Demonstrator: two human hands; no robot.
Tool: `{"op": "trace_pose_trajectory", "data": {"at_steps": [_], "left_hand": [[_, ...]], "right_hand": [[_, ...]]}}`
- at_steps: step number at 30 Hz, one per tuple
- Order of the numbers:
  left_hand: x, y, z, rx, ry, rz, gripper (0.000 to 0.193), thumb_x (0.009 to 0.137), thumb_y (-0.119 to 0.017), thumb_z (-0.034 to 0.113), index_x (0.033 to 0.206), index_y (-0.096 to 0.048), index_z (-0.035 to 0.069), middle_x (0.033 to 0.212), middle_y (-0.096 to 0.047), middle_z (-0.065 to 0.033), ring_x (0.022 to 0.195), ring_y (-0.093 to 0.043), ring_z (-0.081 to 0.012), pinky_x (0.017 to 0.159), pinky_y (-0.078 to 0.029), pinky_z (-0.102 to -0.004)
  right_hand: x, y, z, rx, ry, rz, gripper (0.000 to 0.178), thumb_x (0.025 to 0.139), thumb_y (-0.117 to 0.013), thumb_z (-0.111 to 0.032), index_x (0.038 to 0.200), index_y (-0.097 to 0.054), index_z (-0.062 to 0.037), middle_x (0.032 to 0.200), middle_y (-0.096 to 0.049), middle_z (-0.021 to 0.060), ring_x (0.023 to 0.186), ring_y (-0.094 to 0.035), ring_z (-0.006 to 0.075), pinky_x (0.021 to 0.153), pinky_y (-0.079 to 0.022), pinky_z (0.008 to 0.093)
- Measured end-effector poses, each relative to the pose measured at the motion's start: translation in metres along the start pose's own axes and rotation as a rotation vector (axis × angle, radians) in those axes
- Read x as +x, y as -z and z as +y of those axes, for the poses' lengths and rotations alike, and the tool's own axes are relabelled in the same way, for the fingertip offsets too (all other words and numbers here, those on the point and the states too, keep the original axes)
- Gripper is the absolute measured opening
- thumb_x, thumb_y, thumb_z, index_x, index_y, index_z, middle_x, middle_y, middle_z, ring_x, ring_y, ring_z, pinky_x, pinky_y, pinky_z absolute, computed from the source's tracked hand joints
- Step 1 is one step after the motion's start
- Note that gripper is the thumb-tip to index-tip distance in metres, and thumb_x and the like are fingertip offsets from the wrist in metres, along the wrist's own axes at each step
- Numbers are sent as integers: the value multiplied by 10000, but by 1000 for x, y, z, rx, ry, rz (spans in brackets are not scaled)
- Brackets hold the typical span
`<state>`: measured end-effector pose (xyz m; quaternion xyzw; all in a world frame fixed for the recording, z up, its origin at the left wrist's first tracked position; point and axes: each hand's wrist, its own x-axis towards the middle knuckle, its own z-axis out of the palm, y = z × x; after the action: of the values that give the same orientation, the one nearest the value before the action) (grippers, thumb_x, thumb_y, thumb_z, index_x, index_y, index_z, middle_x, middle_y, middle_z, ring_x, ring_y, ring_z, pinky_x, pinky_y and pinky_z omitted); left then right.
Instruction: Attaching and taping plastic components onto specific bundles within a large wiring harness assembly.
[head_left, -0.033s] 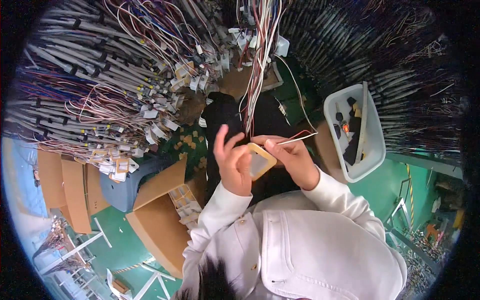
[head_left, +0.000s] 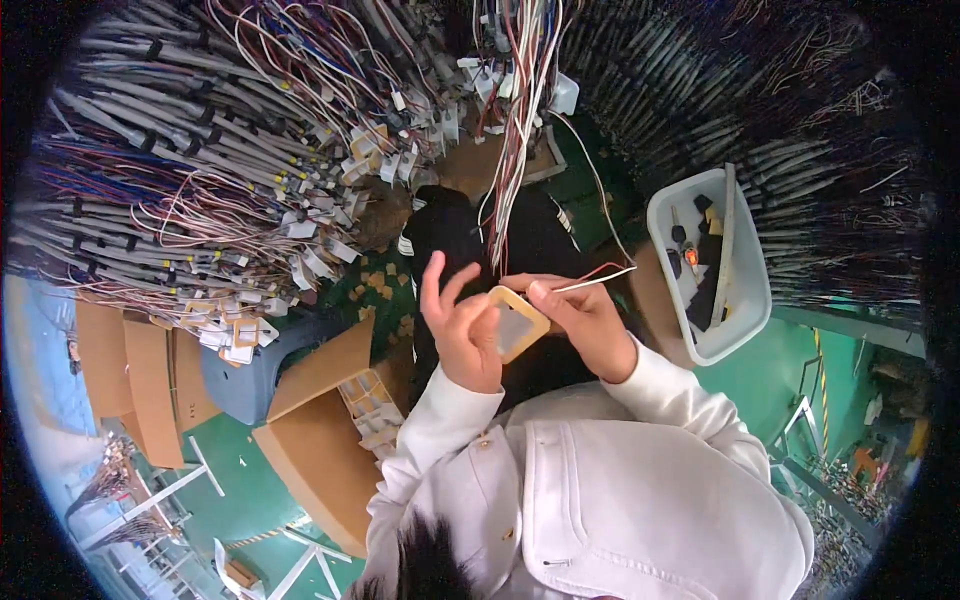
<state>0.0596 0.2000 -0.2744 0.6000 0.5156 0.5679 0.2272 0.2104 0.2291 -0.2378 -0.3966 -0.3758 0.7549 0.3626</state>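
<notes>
My left hand [head_left: 466, 332] pinches the near left edge of a small square piece with a tan rim and a pale grey middle [head_left: 520, 326]. Its other fingers stick up, apart from the piece. Against the far right side of the same piece, my right hand [head_left: 588, 326] is closed, thumb pressed down. A white wire and a red wire [head_left: 606, 277] come out beside that thumb and bend back at the right. Where the wires meet the piece is hidden by my fingers. A bundle of white, red and dark wires [head_left: 515, 150] hangs down to just beyond my hands.
Stacked grey cables with wires and white connectors [head_left: 300, 225] fill the left; more cables [head_left: 800, 215] lie right. A white bin [head_left: 757, 290] holds dark pieces and a strip. An open cardboard box [head_left: 305, 450] stands near left, beside a blue-grey stool [head_left: 245, 380]. Tan bits lie on the green floor.
The square piece and my left hand have shifted very slightly to the left. My right hand keeps almost the same place.
</notes>
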Motion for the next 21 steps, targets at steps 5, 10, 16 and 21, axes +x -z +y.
{"op": "trace_pose_trajectory", "data": {"at_steps": [5, 10, 16, 21], "left_hand": [[7, 6, 12, 292, -129, -187, 135, 817, -546, 51, 947, -528, 85, 1402, -212, -269, 1174, -435, -445, 848, -474, -438], [11, 12, 17, 502, -225, -108, 216, 678, -722, 166, 855, -637, 76, 1341, -351, -320, 1096, -503, -464, 794, -511, -438], [12, 6, 8, 525, -162, -228, 106, 755, -620, 101, 823, -646, 25, 1332, -405, -271, 1112, -512, -410, 860, -474, -396], [14, 8, 11, 147, 184, -298, 126, 764, -614, 110, 825, -628, 1, 1459, -216, -240, 1209, -429, -385, 963, -355, -432]], "right_hand": [[2, 4, 7, -129, 88, -6, 359, 952, -479, -265, 1123, -601, 25, 1084, -616, 76, 893, -581, 108, 776, -461, 231], [1, 5, 5, -78, 239, -80, 340, 945, -495, -245, 1079, -616, 43, 1114, -609, 141, 971, -580, 172, 850, -459, 292], [0, 4, 21, -175, 251, -86, 413, 876, -608, -189, 1228, -523, 9, 1068, -607, 93, 859, -537, 106, 739, -453, 244], [-8, 8, 6, -452, 66, -150, 857, 662, -811, -168, 1356, -332, -10, 1141, -527, 53, 1011, -516, 105, 723, -498, 222]]}}
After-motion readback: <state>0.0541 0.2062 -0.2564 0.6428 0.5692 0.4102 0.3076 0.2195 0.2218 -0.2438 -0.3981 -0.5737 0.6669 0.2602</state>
